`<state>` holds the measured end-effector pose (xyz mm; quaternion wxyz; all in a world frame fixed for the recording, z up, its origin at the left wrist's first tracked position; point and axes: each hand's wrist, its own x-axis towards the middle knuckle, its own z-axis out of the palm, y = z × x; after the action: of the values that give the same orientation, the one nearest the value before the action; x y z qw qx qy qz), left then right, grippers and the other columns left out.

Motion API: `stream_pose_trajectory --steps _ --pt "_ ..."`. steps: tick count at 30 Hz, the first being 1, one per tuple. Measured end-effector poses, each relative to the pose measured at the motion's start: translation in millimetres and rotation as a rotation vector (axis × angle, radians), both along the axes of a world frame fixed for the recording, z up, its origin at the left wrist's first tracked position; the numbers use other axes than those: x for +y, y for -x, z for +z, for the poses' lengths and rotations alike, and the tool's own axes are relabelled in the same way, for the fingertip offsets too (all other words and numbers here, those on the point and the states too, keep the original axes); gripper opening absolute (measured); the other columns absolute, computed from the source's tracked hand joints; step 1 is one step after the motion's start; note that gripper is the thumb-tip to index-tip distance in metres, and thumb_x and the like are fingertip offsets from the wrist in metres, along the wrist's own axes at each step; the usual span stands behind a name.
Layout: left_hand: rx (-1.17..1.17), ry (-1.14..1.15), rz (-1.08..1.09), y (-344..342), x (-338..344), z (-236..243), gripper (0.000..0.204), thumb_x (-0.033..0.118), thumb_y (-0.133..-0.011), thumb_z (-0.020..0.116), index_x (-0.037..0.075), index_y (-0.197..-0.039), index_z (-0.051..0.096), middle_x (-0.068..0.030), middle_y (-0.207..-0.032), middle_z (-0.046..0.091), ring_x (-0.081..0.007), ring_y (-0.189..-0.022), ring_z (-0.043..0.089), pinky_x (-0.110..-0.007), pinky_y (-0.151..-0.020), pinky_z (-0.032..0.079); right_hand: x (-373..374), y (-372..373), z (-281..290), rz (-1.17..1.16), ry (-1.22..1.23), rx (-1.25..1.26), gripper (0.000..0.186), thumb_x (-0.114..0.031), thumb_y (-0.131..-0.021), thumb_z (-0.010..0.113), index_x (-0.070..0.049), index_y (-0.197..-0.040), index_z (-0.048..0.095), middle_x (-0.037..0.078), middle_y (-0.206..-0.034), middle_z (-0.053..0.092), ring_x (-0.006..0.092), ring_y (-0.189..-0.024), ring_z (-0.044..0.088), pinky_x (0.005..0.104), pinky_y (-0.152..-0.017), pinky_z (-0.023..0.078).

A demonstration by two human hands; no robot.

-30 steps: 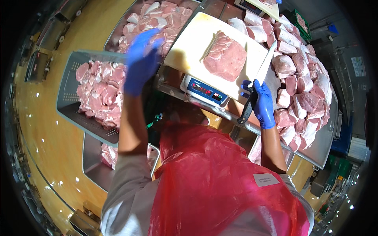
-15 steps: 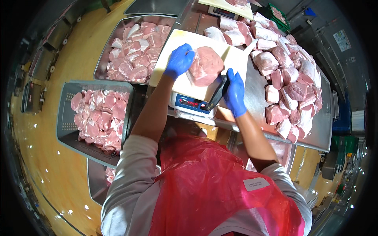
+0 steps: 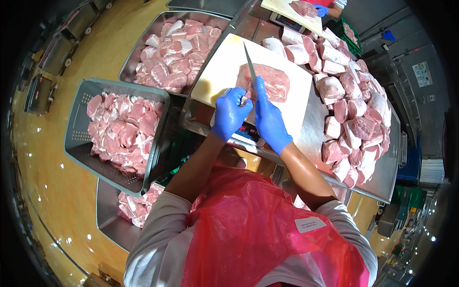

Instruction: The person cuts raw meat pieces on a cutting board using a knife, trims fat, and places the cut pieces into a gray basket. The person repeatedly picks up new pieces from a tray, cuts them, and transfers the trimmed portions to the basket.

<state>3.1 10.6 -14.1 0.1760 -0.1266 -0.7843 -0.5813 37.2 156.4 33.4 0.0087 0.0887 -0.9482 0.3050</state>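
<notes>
A block of raw pink meat [image 3: 276,85] lies on the white cutting board [image 3: 217,64], which rests over a digital scale [image 3: 247,133] with a lit red display. My right hand [image 3: 271,119] is closed round the handle of a knife [image 3: 250,61]. Its blade points away from me, over the meat's left part. At the meat's near left corner my left hand [image 3: 230,115] has its fingers closed, pinching a small pale bit at the edge. Whether that bit is still joined to the block I cannot tell.
A big pile of meat chunks [image 3: 354,100] covers the steel table at right. To the left stand a steel tub [image 3: 138,55] and a grey crate [image 3: 76,124], both full of cut meat, with another steel tub [image 3: 107,210] below. A co-worker's gloved hand [image 3: 321,10] shows at the far board.
The meat now lies lower and turned on the board. My left hand has come down to its near edge. The knife has swung from beside the board to above the meat, pointing away.
</notes>
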Motion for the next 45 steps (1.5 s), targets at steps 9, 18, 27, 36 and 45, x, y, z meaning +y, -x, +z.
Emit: stream_pose_trajectory --steps 9,18,27,36,45 --pt "-0.039 -0.141 -0.034 11.5 -3.4 -24.9 0.013 0.0 -0.077 0.076 -0.002 -0.075 0.064 -0.0048 -0.062 0.059 -0.0083 -0.054 0.051 -0.029 -0.052 0.047 6.0 -33.0 1.0 0.081 -0.238 -0.174 0.089 0.001 -0.09 0.048 -0.023 -0.163 0.003 0.033 -0.097 0.066 0.0471 -0.08 0.068 0.0543 -0.073 0.053" --pt "-0.012 -0.225 -0.07 17.4 -17.3 1.5 0.017 -0.002 -0.077 0.074 0.0 -0.092 0.068 -0.0061 -0.079 0.064 -0.0128 -0.07 0.063 -0.028 -0.065 0.053 39.6 -126.6 32.7 0.082 -0.458 -0.374 0.093 0.002 -0.085 0.052 -0.015 -0.164 0.005 0.027 -0.075 0.064 0.0439 -0.065 0.064 0.0524 -0.06 0.05" --pt "0.092 0.062 -0.172 16.8 -30.4 -14.8 0.014 -0.003 -0.072 0.076 0.0 -0.085 0.07 -0.0135 -0.083 0.069 -0.0233 -0.074 0.069 -0.033 -0.071 0.056 -35.9 7.0 14.5 -0.056 -0.194 -0.01 0.089 -0.001 -0.09 0.053 -0.017 -0.163 0.006 0.03 -0.091 0.068 0.0458 -0.078 0.069 0.0543 -0.069 0.054" --pt "-0.204 -0.111 -0.258 26.5 -38.5 -13.9 0.003 -0.002 -0.078 0.07 -0.003 -0.077 0.067 -0.0025 -0.072 0.066 -0.0056 -0.068 0.06 -0.025 -0.063 0.051 -0.1 -82.7 -5.4 0.013 -0.389 -0.29 0.089 0.0 -0.09 0.051 -0.019 -0.163 0.005 0.029 -0.083 0.067 0.0448 -0.071 0.067 0.0547 -0.066 0.052" --pt "-0.089 -0.039 -0.394 -11.1 -53.9 -7.6 0.008 -0.004 -0.075 0.068 -0.002 -0.076 0.061 -0.0042 -0.074 0.061 -0.0058 -0.07 0.055 -0.026 -0.063 0.049 16.6 -104.4 35.0 0.052 -0.444 -0.258 0.093 0.004 -0.085 0.052 -0.023 -0.164 0.01 0.027 -0.08 0.067 0.0423 -0.07 0.067 0.0523 -0.064 0.052"
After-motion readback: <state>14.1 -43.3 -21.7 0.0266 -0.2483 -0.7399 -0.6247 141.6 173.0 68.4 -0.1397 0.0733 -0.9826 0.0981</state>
